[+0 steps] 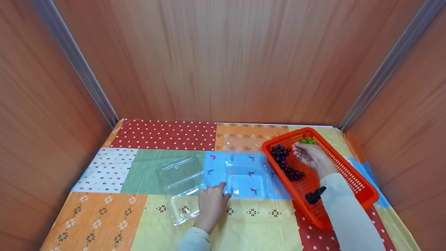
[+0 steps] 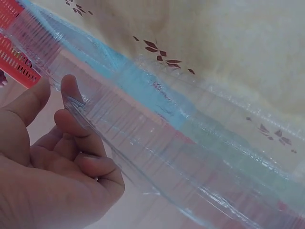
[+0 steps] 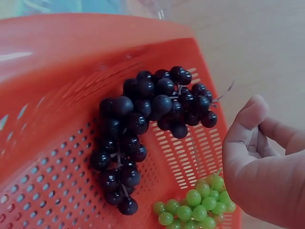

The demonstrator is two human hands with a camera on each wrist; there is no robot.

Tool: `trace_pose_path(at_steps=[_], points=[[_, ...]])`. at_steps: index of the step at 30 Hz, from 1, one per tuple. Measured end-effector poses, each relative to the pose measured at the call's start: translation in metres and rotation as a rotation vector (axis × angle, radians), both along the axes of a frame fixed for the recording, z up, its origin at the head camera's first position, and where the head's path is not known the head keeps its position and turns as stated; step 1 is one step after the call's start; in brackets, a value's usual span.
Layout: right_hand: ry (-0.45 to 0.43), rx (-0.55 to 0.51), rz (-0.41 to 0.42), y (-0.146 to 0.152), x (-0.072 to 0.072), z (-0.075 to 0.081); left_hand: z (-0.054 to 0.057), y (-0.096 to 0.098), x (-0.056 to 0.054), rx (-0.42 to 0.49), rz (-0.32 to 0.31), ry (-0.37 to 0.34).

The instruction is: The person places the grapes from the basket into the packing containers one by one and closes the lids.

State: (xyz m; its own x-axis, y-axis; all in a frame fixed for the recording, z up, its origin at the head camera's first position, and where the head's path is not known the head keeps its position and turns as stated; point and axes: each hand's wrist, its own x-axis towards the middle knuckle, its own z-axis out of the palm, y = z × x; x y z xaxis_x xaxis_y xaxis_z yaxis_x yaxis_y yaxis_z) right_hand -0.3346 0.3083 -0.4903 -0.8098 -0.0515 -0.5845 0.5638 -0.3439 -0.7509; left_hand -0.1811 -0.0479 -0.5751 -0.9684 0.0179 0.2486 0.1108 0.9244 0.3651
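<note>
My left hand [image 1: 212, 205] is at a clear plastic container [image 1: 183, 174] on the cloth. In the left wrist view its fingertips [image 2: 70, 89] touch the thin plastic edge, the thumb standing apart from them. My right hand [image 1: 310, 155] reaches over the far part of an orange-red basket [image 1: 336, 153], its fingers loosely bent and nothing showing between them. Close to its thumb, in the right wrist view, a thin stem sticks out from dark purple grapes [image 3: 143, 107]. Green grapes [image 3: 193, 205] lie in the basket too, partly behind the right hand in that view.
Another clear plastic container [image 1: 247, 181] lies between the left hand and the basket. A patchwork cloth [image 1: 170, 136] covers the table. Wood-grain panels [image 1: 223, 62] rise at the back and both sides. A black device [image 1: 315, 195] sits on the right sleeve.
</note>
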Motion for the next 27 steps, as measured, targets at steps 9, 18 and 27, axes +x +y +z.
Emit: trace_pose_path(at_steps=[9, 18, 27], points=[[-0.043, 0.064, -0.052, -0.011, -0.017, -0.001, 0.002, -0.001, -0.001, 0.011, -0.014, -0.021], [-0.071, 0.096, -0.095, -0.013, -0.021, -0.009, 0.002, -0.001, -0.003, 0.053, -0.029, -0.077], [-0.066, -0.011, -0.111, -0.008, -0.021, -0.014, -0.001, -0.006, -0.008, 0.092, -0.035, -0.055]])
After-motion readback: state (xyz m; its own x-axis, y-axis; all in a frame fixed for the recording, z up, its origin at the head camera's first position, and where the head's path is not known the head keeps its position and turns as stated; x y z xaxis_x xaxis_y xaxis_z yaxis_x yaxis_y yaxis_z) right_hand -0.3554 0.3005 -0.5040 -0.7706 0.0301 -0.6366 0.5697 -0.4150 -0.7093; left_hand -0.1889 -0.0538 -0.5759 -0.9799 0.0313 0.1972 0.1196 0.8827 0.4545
